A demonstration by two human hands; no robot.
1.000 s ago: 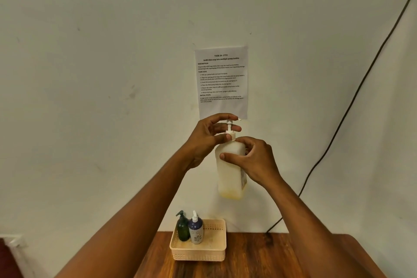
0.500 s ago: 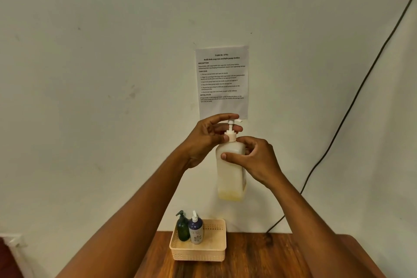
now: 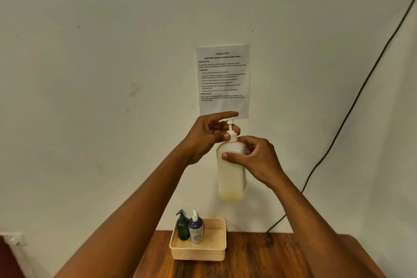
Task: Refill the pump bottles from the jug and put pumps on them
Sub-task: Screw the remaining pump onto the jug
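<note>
Both hands are raised above the basket [image 3: 198,251]: the right hand [image 3: 257,160] grips the shoulder of a pale bottle [image 3: 231,178], held upright in the air, while the left hand [image 3: 207,136] pinches the collar of the white pump [image 3: 230,130] on its neck. Yellowish liquid sits low in the bottle. Below, on the wooden counter [image 3: 270,257], the basket holds a green bottle [image 3: 182,228] and a blue bottle [image 3: 195,230] side by side, both with pumps. Behind the basket, a printed sheet [image 3: 222,79] hangs on the wall.
</note>
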